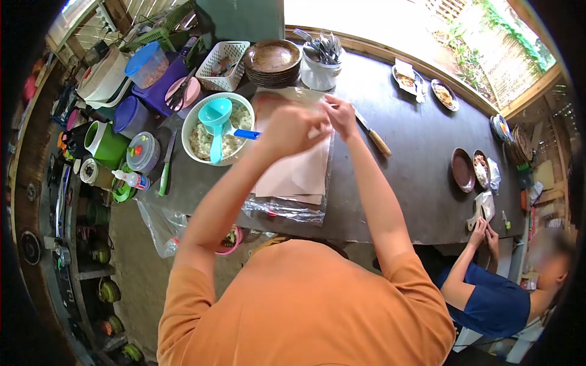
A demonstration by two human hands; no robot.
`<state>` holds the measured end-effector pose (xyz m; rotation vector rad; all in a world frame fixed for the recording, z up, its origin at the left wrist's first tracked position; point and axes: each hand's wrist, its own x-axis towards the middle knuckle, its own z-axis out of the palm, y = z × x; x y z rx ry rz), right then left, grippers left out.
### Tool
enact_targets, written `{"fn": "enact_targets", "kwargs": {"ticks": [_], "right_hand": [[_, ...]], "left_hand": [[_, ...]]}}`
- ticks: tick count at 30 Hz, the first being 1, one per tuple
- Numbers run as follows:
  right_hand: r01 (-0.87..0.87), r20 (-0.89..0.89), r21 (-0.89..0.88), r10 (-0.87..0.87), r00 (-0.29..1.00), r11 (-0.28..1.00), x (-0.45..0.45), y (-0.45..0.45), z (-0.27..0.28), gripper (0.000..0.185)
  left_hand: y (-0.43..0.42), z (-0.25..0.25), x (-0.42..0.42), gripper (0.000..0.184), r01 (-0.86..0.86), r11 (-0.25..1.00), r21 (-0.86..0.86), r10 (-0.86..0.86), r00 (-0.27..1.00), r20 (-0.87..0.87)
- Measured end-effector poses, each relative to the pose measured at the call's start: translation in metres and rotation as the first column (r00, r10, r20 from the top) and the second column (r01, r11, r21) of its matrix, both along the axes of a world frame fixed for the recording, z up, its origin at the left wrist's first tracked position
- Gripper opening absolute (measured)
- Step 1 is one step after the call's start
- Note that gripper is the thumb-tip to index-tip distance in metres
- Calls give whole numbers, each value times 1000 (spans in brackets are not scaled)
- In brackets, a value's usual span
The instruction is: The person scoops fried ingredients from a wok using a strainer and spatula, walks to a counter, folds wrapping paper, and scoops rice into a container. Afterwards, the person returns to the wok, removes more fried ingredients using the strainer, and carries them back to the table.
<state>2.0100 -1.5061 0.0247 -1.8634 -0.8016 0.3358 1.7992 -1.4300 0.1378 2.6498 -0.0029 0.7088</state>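
Orange shirt: was closest to the head camera, behind both hands.
Left hand: had curled, blurry fingers over the paper; I could not tell what it gripped.
Right hand: had its fingertips bunched beside the left hand, near some clear plastic; I could not tell if it pinched any.
Pinkish paper: lay flat under the hands, maybe so both could reach it.
Rice bowl: sat left of the left hand, probably to stay close.
Blue-green scoop: rested in the bowl, handle toward the person, maybe for easy grabbing.
Wooden-handled knife: lay right of the right hand, perhaps out of the way.
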Motion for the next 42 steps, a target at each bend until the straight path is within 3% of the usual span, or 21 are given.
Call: {"fn": "enact_targets", "kwargs": {"ticks": [1,3,4,6,9,12,15,17,19,20,23,24,25,27,29,31,33,35,38,40,42], "right_hand": [[-4,-27,120,7,1000,993,8,27,-19,48],[16,-334,213,57,941,977,0,64,-8,47],[14,-328,216,59,943,976,0,80,-7,47],[65,-506,268,83,858,961,0,108,-8,59],[145,-549,226,3,835,963,-5,135,2,61],[185,-541,231,-31,840,955,-12,154,4,64],[227,-528,225,-77,846,948,-8,167,4,69],[273,-541,210,-121,832,939,-1,175,0,72],[280,-545,181,-141,826,943,5,182,3,74],[286,-540,183,-146,829,941,2,184,5,73],[272,-531,198,-130,837,942,1,191,5,67],[238,-466,151,-143,873,959,2,192,6,65],[207,-398,102,-151,905,973,3,194,8,63],[248,-399,113,-185,898,962,3,200,1,61],[358,-313,117,-308,898,926,11,208,-20,61],[362,-409,161,-272,871,918,5,202,-12,61],[334,-413,111,-263,872,936,4,198,-5,64],[375,-431,156,-278,859,914,-1,203,-8,67],[449,-388,129,-371,843,884,-8,205,-13,64],[440,-558,281,-227,798,853,-25,198,5,63],[445,-653,356,-123,748,822,-39,190,21,66]], "left_hand": [[17,16,1,24,-54,996,-76,53,998,-20],[64,29,13,27,-251,952,-177,242,968,-72],[88,35,17,31,-324,927,-187,312,946,-91],[138,37,22,36,-395,898,-194,381,918,-108],[213,-7,40,46,-478,856,-198,468,878,-95],[255,-34,56,56,-543,816,-197,468,822,-326],[269,-51,69,59,-571,805,-162,490,793,-362],[279,-65,82,70,-586,803,-108,508,767,-393],[258,-56,82,85,-730,644,-228,584,662,-470],[254,-42,82,102,-719,666,-196,520,637,-569],[283,-82,98,101,-727,686,-40,634,623,-459],[282,-83,98,88,-742,637,-210,616,654,-439],[282,-84,99,88,-739,639,-214,616,658,-433],[280,-78,97,68,-691,438,-575,475,721,-504],[277,-70,95,69,-679,372,-632,410,732,-544],[267,-66,90,54,-646,350,-678,529,734,-425],[275,-71,90,48,-587,338,-736,486,778,-398],[296,-103,99,42,-463,299,-834,323,872,-368],[282,-76,81,40,-400,294,-868,308,899,-310],[271,-56,66,49,-306,267,-914,208,944,-255],[248,-24,48,52,-313,313,-897,260,936,-236]]}}
